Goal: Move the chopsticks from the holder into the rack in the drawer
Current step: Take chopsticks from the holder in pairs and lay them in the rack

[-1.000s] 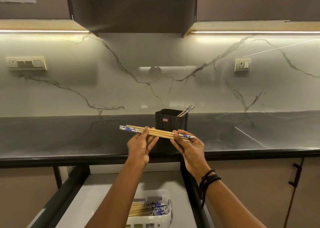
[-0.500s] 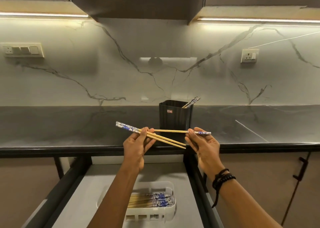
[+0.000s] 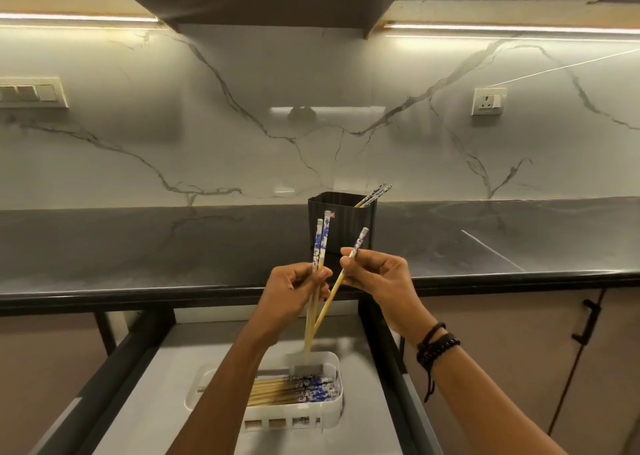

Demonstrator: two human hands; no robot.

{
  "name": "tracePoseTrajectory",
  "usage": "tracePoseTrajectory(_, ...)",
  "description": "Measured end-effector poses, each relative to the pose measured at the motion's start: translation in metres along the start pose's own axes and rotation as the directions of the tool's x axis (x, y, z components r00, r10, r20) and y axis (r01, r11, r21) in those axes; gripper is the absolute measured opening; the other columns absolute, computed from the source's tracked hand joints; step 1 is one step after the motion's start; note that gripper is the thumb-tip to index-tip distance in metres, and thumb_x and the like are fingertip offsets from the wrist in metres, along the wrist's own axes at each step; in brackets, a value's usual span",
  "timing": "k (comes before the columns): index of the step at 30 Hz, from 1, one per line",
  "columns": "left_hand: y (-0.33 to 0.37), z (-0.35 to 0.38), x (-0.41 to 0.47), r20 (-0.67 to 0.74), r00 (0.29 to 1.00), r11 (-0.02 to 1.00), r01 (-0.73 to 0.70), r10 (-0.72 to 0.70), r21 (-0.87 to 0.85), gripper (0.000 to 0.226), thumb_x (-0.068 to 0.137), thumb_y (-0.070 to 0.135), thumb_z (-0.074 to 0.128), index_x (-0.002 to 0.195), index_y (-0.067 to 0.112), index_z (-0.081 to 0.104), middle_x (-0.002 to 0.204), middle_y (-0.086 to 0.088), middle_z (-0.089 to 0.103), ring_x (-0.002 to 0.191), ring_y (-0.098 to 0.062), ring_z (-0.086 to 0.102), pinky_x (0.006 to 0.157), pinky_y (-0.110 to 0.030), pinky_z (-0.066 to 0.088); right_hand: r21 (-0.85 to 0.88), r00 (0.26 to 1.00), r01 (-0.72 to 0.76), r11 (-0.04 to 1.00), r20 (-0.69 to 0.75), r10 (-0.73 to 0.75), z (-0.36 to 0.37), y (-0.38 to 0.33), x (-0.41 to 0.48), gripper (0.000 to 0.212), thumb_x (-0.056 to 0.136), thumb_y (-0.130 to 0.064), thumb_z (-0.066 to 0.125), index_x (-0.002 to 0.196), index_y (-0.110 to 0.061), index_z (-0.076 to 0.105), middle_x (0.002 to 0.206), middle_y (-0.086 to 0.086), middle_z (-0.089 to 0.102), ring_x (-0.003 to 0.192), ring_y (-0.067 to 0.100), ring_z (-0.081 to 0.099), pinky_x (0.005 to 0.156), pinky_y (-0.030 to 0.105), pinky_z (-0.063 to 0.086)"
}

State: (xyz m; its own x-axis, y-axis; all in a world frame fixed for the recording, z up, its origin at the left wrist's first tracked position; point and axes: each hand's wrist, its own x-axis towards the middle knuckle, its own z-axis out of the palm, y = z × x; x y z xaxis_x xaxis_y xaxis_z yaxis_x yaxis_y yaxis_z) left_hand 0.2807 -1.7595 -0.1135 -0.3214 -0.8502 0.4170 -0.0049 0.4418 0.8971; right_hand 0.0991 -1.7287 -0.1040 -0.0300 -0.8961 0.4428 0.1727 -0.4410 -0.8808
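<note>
A black holder (image 3: 346, 226) stands on the dark counter with a pair of blue-patterned chopsticks (image 3: 375, 193) leaning out of its right corner. My left hand (image 3: 291, 292) grips two wooden chopsticks (image 3: 320, 243) nearly upright, patterned ends up. My right hand (image 3: 377, 274) pinches a single chopstick (image 3: 341, 278) that slants down and left, its tip meeting the other two above the rack. The white rack (image 3: 329, 409) sits in the open drawer (image 3: 152, 378) and holds several chopsticks (image 3: 294, 387) lying flat, patterned ends to the right.
The dark counter (image 3: 138, 246) runs across, with its front edge over the drawer. Dark drawer rails (image 3: 388, 347) flank both sides. A cupboard door with a black handle (image 3: 587, 323) is at right. Sockets sit on the marble wall (image 3: 488, 101).
The chopsticks have swung from lying crosswise to nearly upright, tips down toward the rack. Both hands have dropped slightly and come closer together. The camera tilted down.
</note>
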Motion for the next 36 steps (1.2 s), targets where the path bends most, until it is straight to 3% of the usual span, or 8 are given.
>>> tracePoseTrajectory(5, -0.003, 0.002, -0.002, 0.072, 0.997, 0.995, 0.013, -0.019, 0.094, 0.023, 0.092, 0.032, 0.060, 0.093, 0.015, 0.076, 0.083, -0.007, 0.074, 0.079, -0.026, 0.070, 0.076, -0.031, 0.059, -0.025, 0.995, 0.027, 0.999, 0.099, -0.025, 0.007, -0.003, -0.002, 0.026, 0.080, -0.016, 0.070, 0.104, -0.009, 0.073, 0.102, 0.014, 0.075, 0.094, 0.029, 0.072, 0.082, 0.033, 0.060)
tracePoseTrajectory(17, -0.006, 0.001, -0.008, 0.272, 0.954, 0.992, 0.125, -0.125, 0.016, 0.027, 0.095, 0.030, 0.057, 0.100, 0.008, 0.072, 0.088, -0.009, 0.076, 0.080, -0.021, 0.073, 0.071, -0.020, 0.055, -0.096, 0.991, -0.012, 0.995, 0.130, 0.024, -0.004, 0.003, -0.003, 0.031, 0.078, -0.019, 0.074, 0.105, -0.004, 0.071, 0.093, 0.014, 0.075, 0.086, 0.031, 0.071, 0.084, 0.041, 0.059)
tracePoseTrajectory(24, -0.011, -0.002, -0.010, 0.403, 0.893, 0.979, 0.201, -0.199, 0.039, 0.029, 0.094, 0.040, 0.057, 0.098, 0.017, 0.074, 0.085, -0.008, 0.074, 0.077, -0.017, 0.070, 0.072, -0.021, 0.054, -0.131, 0.978, -0.080, 0.988, 0.180, 0.103, -0.005, 0.000, -0.006, 0.027, 0.075, -0.022, 0.073, 0.098, -0.008, 0.072, 0.099, -0.001, 0.075, 0.087, 0.015, 0.071, 0.077, 0.022, 0.056)
tracePoseTrajectory(28, -0.014, 0.005, -0.009, 0.240, 0.961, 0.976, 0.088, -0.135, 0.199, 0.028, 0.092, 0.041, 0.059, 0.099, 0.020, 0.075, 0.088, -0.001, 0.075, 0.082, -0.012, 0.070, 0.073, -0.022, 0.053, -0.094, 0.986, -0.102, 0.990, 0.124, 0.114, -0.006, 0.000, -0.007, 0.030, 0.075, -0.021, 0.075, 0.098, -0.002, 0.073, 0.092, 0.012, 0.075, 0.087, 0.023, 0.073, 0.078, 0.026, 0.058)
tracePoseTrajectory(30, -0.017, 0.010, -0.008, 0.001, 0.995, 0.888, -0.089, 0.099, 0.451, 0.029, 0.090, 0.040, 0.063, 0.107, 0.018, 0.070, 0.094, 0.003, 0.071, 0.083, -0.009, 0.066, 0.073, -0.023, 0.053, 0.021, 0.992, -0.120, 0.993, 0.041, 0.119, -0.008, 0.000, -0.006, 0.028, 0.073, -0.020, 0.076, 0.095, -0.003, 0.074, 0.092, 0.014, 0.076, 0.088, 0.025, 0.073, 0.075, 0.026, 0.059)
tracePoseTrajectory(33, -0.012, 0.017, -0.010, -0.137, 0.859, 0.706, -0.304, 0.494, 0.640, 0.020, 0.091, 0.037, 0.062, 0.092, 0.018, 0.068, 0.077, 0.011, 0.063, 0.064, -0.006, 0.060, 0.058, -0.014, 0.049, 0.190, 0.975, -0.133, 0.973, -0.148, 0.163, -0.012, 0.003, -0.004, 0.028, 0.069, -0.020, 0.077, 0.092, -0.006, 0.073, 0.094, 0.012, 0.076, 0.094, 0.025, 0.073, 0.074, 0.024, 0.059)
tracePoseTrajectory(34, -0.010, 0.020, -0.011, -0.147, 0.851, 0.716, -0.318, 0.505, 0.622, 0.024, 0.092, 0.039, 0.059, 0.087, 0.018, 0.069, 0.069, 0.013, 0.061, 0.058, -0.006, 0.059, 0.054, -0.013, 0.048, 0.256, 0.962, -0.138, 0.957, -0.195, 0.191, -0.013, 0.004, -0.004, 0.028, 0.068, -0.018, 0.077, 0.093, -0.006, 0.072, 0.095, 0.011, 0.076, 0.095, 0.024, 0.073, 0.073, 0.025, 0.059)
tracePoseTrajectory(36, -0.006, 0.029, -0.013, -0.194, 0.919, 0.844, -0.210, 0.342, 0.493, 0.034, 0.091, 0.046, 0.054, 0.082, 0.018, 0.071, 0.062, 0.013, 0.064, 0.055, -0.005, 0.063, 0.053, -0.015, 0.051, 0.381, 0.936, -0.151, 0.912, -0.241, 0.256, -0.011, 0.007, -0.005, 0.025, 0.069, -0.014, 0.076, 0.092, -0.006, 0.071, 0.094, 0.009, 0.077, 0.092, 0.021, 0.074, 0.071, 0.025, 0.060)
